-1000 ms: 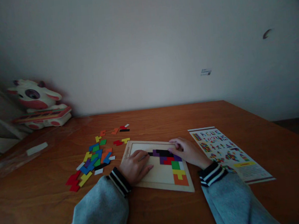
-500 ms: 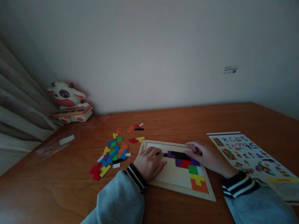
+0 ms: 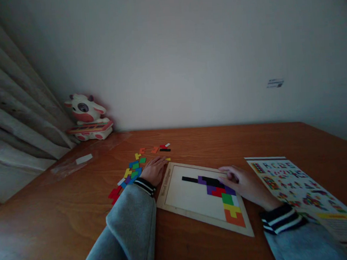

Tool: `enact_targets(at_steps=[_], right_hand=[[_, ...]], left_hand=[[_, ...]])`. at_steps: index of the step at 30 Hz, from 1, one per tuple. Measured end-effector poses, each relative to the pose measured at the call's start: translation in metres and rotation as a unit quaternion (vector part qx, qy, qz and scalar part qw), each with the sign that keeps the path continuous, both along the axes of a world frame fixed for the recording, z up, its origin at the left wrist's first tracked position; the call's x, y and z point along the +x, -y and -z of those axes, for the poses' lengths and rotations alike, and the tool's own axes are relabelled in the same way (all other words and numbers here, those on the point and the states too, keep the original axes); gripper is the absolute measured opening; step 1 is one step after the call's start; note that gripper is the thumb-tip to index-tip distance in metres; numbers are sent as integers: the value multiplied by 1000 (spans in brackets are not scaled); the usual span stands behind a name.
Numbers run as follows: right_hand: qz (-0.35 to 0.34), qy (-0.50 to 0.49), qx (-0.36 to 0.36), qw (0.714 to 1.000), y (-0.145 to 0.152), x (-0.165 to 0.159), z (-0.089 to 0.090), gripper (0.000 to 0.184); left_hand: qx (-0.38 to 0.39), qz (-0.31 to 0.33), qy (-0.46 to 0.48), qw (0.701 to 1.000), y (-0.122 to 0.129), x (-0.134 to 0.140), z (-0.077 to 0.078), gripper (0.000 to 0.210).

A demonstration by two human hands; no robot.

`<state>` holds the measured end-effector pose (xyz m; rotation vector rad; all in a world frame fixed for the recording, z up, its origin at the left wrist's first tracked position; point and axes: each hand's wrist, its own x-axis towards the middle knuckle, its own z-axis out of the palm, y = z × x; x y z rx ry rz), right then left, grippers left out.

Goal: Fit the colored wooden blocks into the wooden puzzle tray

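A wooden puzzle tray (image 3: 197, 219) lies at a slant on the table, with coloured block pieces set along its top and right side. A long black piece (image 3: 189, 179) lies in it, its right end against a purple piece (image 3: 201, 180). My left hand (image 3: 154, 171), fingers stretched out and holding nothing that shows, reaches over loose puzzle pieces (image 3: 127, 173) just left of the tray; it hides some of them. My right hand (image 3: 236, 181) rests at the tray's upper right corner, its fingers loosely bent, thumb and forefinger apart over the black and purple pieces.
A printed pattern sheet (image 3: 302, 188) lies to the right, partly under my right sleeve. A toy cow with a keyboard (image 3: 87, 116) stands at the back left by the curtain (image 3: 17, 101). Clear plastic wrap with a white label (image 3: 84, 159) lies before it.
My left hand has moved off the tray, leftward and away from me, to the loose pieces, uncovering the long black piece. My right hand has stayed at the corner. The view has shifted slightly.
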<state>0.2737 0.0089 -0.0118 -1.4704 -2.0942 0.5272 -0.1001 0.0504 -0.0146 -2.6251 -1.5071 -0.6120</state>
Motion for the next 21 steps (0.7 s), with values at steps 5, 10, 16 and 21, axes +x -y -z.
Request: enact_targets(at_steps=[5,10,16,21], right_hand=[[-8,-15,8,1000,0,-1,-1,38],[-3,-13,8,1000,3,-3,-8,36],[1,-12,5,1000,4,-5,-10,36],[2,-14,2,1000,3,-3,-8,37]], left_hand=[[19,-48,27,998,-3,-3,-2,33],[29,-61,24,997,-2,-3,-8,32],[52,-41,37,997,-2,-1,-6,30],[56,-34,57,996,-4,-3,-5,34]])
